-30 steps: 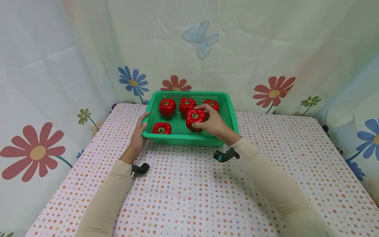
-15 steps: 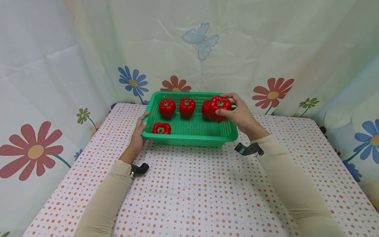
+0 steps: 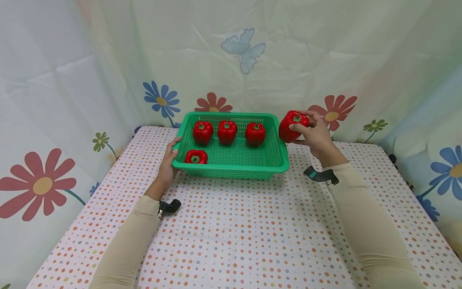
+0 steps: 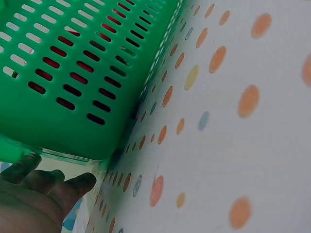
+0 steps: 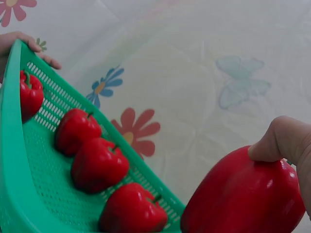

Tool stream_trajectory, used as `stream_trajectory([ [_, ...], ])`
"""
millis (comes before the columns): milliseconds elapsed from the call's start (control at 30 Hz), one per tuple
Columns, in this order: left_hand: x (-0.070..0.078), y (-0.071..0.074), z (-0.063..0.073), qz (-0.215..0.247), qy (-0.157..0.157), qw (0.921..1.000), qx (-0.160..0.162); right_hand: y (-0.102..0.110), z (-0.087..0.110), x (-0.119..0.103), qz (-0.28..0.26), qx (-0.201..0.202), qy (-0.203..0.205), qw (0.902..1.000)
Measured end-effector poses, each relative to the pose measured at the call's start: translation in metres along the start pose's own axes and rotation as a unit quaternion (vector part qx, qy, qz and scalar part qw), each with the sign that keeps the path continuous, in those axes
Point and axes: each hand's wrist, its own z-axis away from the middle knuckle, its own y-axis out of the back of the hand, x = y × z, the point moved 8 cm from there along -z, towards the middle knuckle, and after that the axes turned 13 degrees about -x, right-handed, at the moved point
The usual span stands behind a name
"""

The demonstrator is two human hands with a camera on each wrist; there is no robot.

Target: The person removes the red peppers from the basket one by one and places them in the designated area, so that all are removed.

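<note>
My right hand (image 3: 319,134) holds a glossy red bell pepper (image 3: 293,126), thumb and fingers pinching it near its green stem, raised just beyond the basket's right end. In the right wrist view this bell pepper (image 5: 245,196) looms large under the thumb. A green perforated plastic basket (image 3: 231,169) stands on the table. Three bell peppers, including the right one (image 3: 255,134), form a back row inside it, and another bell pepper (image 3: 196,157) lies in the front left corner. My left hand (image 3: 167,166) grips the left end of the basket at its rim; its fingertips (image 4: 85,180) show there in the left wrist view.
A white cloth with coloured dots covers the table (image 3: 223,233). Behind the basket hangs a pale curtain (image 3: 288,60) printed with flowers and a butterfly. More patterned cloth encloses the left and right sides.
My right hand has lifted one bell pepper from the basket's middle and carried it right, past the right rim. The left hand has stayed on the basket's left end.
</note>
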Motion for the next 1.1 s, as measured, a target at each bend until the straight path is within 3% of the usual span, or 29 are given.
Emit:
stream_trajectory([
  [233,-0.001,0.000,0.002,-0.002,0.002,1.0000,0.002,0.016,-0.009,0.029,0.005,0.057,-0.038,0.9976],
  [633,-0.007,-0.004,0.005,0.003,0.003,1.0000,-0.003,0.022,-0.024,0.097,0.019,0.110,-0.090,0.9897],
  [833,-0.004,-0.004,0.003,0.000,-0.006,0.9999,-0.008,0.026,-0.028,0.107,0.041,0.118,-0.096,0.9874],
  [1100,-0.004,0.003,-0.001,-0.002,0.005,1.0000,0.001,0.023,-0.035,0.099,0.091,0.087,-0.105,0.9865],
])
